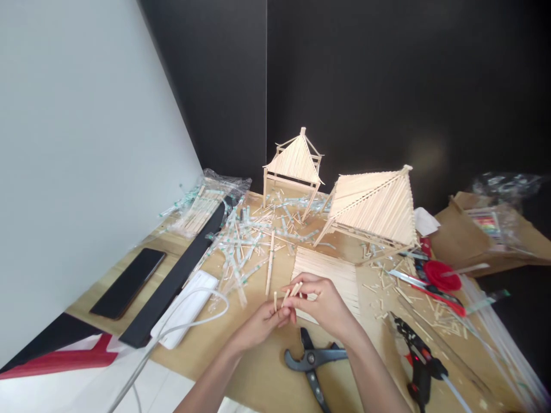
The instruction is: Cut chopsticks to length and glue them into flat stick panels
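Pinching short wooden sticks point(296, 288) between thumb and fingers of the right hand point(322, 295), and gripping another stick point(275, 302) between thumb and fingers of the left hand point(263, 320), with fingertips almost meeting at near centre, as seen from the head camera. Cannot tell the exact count among the fingers. Working just over the near left part of a flat stick panel point(329, 272), laid on the brown tabletop point(253, 378). Having dark cutters point(312, 360) lying nearer, between the forearms, and a black glue gun point(419, 361) at near right. Facing a small roofed stick model point(295, 162) at far centre and a larger roofed model point(379, 209) to its right. Having clear wrappers point(235, 252) strewn to the left of the panel, then a white box point(185, 310), a black bar point(172, 281) and a dark phone point(128, 283) farther left. Seeing a red-handled tool point(451, 303) on the right, beside scattered stick scraps point(447, 322).
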Tool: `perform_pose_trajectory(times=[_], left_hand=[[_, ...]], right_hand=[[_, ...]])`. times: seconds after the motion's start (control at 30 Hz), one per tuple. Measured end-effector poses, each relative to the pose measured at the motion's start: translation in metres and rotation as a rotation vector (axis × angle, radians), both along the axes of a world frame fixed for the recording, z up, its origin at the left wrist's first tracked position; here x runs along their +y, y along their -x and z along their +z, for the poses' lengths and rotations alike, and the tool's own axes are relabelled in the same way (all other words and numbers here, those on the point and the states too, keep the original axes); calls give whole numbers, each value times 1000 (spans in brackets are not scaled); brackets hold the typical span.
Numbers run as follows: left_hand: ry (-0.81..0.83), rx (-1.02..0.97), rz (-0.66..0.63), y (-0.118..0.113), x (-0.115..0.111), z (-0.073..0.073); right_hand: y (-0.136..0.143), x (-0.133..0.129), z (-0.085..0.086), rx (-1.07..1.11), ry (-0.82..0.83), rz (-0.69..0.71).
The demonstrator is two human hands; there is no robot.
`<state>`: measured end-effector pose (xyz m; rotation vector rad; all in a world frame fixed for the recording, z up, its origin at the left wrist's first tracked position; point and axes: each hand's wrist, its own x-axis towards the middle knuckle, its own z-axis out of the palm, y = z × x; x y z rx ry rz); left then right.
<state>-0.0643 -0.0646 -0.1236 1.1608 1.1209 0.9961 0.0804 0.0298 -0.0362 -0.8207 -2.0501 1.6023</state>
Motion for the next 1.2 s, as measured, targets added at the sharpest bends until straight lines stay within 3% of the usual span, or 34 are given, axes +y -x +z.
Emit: perform_pose_trajectory(times=[0.1, 0.23, 0.47, 0.57, 0.77, 1.0, 1.1, 1.2], left_hand=[[-18, 19, -66, 2, 6, 9], [-52, 51, -97, 8, 15, 18], [-49, 49, -146, 5, 29, 4], [-55, 39, -166, 2, 30, 5], [-46, 103, -80, 5, 27, 8], [-37, 73, 28, 1, 31, -9], [-46, 3, 58, -1, 30, 1], [-47, -62, 31, -2, 28, 19]], right_hand=[[0, 0, 4, -34, 54, 12], [3, -1, 8, -40, 3, 52], [7, 4, -6, -70, -62, 69], [4, 4, -6, -92, -87, 60], [-2, -1, 3, -103, -153, 25], [4, 5, -17, -110, -191, -4], [2, 9, -17, -116, -187, -27], [-2, 12, -10, -105, -133, -56]])
